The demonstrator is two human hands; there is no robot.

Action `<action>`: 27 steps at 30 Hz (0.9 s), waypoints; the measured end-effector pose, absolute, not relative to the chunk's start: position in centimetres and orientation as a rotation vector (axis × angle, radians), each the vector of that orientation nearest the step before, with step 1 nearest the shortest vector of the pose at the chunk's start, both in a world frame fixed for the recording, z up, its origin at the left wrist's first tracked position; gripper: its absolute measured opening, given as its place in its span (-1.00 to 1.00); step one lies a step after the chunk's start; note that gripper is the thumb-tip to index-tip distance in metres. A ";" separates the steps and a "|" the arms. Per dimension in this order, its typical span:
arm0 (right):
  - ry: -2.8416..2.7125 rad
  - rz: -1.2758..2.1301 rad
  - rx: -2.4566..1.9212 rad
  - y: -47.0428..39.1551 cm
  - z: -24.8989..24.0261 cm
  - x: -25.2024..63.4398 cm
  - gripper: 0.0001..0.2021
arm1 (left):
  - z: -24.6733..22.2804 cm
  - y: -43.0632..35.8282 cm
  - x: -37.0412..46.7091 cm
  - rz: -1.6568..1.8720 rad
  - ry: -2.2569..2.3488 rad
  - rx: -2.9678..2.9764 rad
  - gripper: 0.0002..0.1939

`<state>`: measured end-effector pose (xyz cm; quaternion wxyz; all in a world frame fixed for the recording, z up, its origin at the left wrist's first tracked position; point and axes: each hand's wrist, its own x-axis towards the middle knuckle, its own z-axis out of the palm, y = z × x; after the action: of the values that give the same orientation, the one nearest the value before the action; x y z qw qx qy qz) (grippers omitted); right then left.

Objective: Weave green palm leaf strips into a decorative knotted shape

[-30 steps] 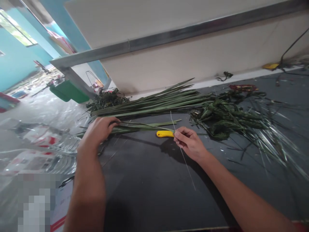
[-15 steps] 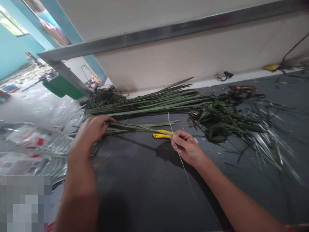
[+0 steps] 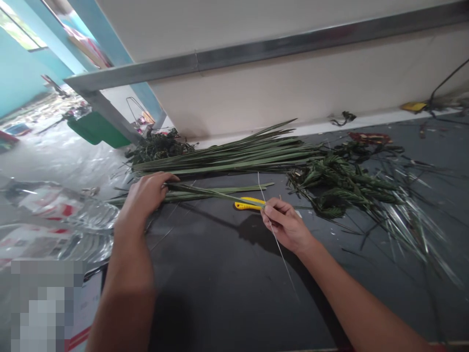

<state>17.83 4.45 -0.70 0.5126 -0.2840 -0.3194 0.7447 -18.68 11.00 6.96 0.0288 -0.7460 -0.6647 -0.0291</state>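
Observation:
My right hand (image 3: 284, 222) pinches one end of a long green leaf strip (image 3: 216, 194) together with a thin pale stick or wire (image 3: 281, 252) that crosses it. At the strip's other end, my left hand (image 3: 146, 198) is closed on it, its fingertips partly hidden. A yellow box cutter (image 3: 249, 203) lies on the dark table just behind the strip, its front end hidden by my right hand. More loose leaf strips (image 3: 238, 188) lie flat beyond the held one, running under my left hand.
Behind lies a large bundle of long leaves (image 3: 227, 156). Woven or folded leaf pieces (image 3: 340, 183) sit at right, with clear thin strands (image 3: 421, 234). Plastic water bottles (image 3: 62, 205) stand left of my left arm. A metal rail (image 3: 256, 51) crosses the wall.
The whole view has shifted slightly to the right. My left hand has moved a little along with the strip; my right hand keeps its pinch.

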 end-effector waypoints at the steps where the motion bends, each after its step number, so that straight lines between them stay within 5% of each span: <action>1: -0.767 1.791 -0.688 4.5 -0.7 17.8 -0.69 | 7.0 10.9 -18.6 -0.097 -2.045 -2.309 -0.51; 27: -0.771 1.770 -0.677 4.5 -0.8 18.8 -0.65 | 7.7 10.8 -18.5 -0.100 -2.164 -2.163 -0.47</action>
<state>18.79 4.49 -0.79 0.5206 -0.2826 -0.3217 0.7387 -18.46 10.76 7.75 0.0400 -0.7060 -0.7063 -0.0327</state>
